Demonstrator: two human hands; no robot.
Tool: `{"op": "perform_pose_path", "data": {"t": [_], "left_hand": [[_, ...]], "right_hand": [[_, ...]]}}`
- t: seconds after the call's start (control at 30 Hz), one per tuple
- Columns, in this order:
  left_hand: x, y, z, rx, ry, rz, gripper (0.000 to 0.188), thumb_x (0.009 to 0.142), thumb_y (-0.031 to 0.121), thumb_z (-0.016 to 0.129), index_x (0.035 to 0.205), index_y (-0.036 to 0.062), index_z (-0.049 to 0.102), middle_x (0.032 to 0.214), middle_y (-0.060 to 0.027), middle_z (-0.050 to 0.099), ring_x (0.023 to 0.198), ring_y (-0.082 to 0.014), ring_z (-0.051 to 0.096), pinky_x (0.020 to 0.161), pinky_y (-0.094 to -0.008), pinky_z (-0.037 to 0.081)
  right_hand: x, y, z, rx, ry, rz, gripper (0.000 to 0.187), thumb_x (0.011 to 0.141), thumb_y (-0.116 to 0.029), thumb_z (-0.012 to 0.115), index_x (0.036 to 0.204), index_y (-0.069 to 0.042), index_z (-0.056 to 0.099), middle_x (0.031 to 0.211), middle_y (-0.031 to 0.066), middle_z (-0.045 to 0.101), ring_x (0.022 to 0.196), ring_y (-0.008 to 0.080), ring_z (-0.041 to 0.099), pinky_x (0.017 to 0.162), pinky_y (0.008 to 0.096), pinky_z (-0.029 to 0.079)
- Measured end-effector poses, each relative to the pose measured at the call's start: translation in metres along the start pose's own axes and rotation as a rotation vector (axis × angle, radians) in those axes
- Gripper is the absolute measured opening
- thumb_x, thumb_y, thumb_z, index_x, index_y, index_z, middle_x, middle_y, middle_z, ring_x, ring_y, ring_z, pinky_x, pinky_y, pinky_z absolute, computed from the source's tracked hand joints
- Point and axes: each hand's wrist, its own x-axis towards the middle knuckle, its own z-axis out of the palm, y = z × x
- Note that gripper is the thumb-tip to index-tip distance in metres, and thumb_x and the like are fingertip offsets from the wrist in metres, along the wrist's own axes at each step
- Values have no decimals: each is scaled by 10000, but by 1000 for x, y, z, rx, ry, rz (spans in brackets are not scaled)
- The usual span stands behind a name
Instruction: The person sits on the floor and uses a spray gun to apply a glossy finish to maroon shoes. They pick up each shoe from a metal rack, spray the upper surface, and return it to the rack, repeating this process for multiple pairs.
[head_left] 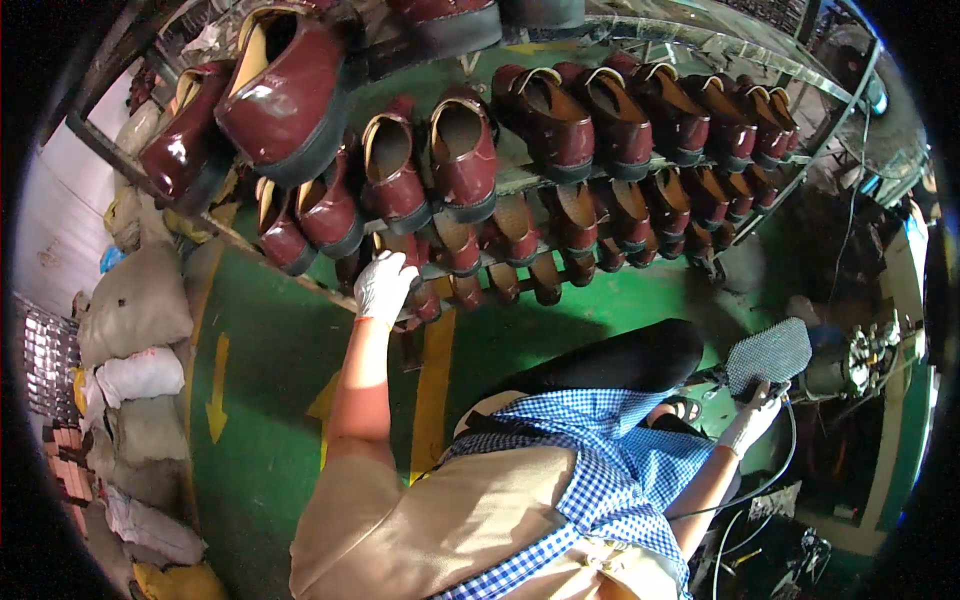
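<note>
My left hand (pixel 385 288), in a white glove, reaches up to the lower tiers of a shoe rack. Its fingers close on a glossy burgundy shoe (pixel 402 247), part of which the hand hides. On the right, my gloved right hand (pixel 752 420) is closed around something dark with a thin hose (pixel 793 440) running from it. What it grips is too small to make out. Just above that hand stands a grey textured pad (pixel 768 357) on a dark arm.
The metal rack (pixel 258 262) spans the far side, with rows of burgundy shoes (pixel 555 125) on several tiers. Stuffed sacks (pixel 140 310) line the left wall. Yellow arrows (pixel 218 390) mark the green floor. Machinery (pixel 860 365) stands at the right, with cables below.
</note>
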Motion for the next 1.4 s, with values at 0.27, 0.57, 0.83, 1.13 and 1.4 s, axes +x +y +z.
{"op": "perform_pose_path", "data": {"t": [0.27, 0.57, 0.83, 1.13, 1.4], "left_hand": [[-18, -3, -54, -106, 100, -217, 619, 908, 345, 811, 1401, 20, 627, 1375, -237, 660, 1239, -418, 639, 1079, -484, 517], [-40, -96, -61, 56, 95, -80, 460, 1079, 388, 557, 1223, -33, 673, 1256, -266, 676, 1151, -456, 630, 1006, -496, 496], [-158, 95, -240, 104, -9, 200, 385, 1065, 398, 582, 1034, 42, 727, 1015, -213, 700, 949, -429, 661, 854, -490, 536], [-86, 261, -166, -472, -233, 706, 148, 833, 83, 749, 864, -31, 659, 813, -163, 614, 738, -323, 600, 701, -403, 500], [-74, 462, -36, -486, 29, 1473, 143, 808, 87, 823, 857, 28, 702, 819, -112, 641, 794, -307, 641, 743, -429, 533]], "right_hand": [[-7, -17, -25, 11, -102, -25, 402, 1076, -293, 573, 1219, 75, 652, 1070, 259, 667, 960, 416, 620, 901, 459, 495], [-27, -52, -26, -13, 30, 4, 559, 1016, -224, 641, 1508, 8, 508, 1215, 260, 663, 1121, 431, 652, 993, 468, 501], [-38, -47, -22, -6, 30, 66, 494, 1030, -221, 628, 1468, -9, 547, 1228, 284, 670, 1106, 455, 663, 975, 482, 516], [-44, -23, 0, 172, 30, 170, 668, 1045, -167, 657, 1644, -66, 380, 1223, 178, 637, 996, 268, 652, 824, 366, 563], [-51, -42, 1, 269, -2, 254, 366, 1027, -238, 690, 1288, -13, 565, 1008, 161, 662, 837, 300, 647, 738, 399, 546]]}}
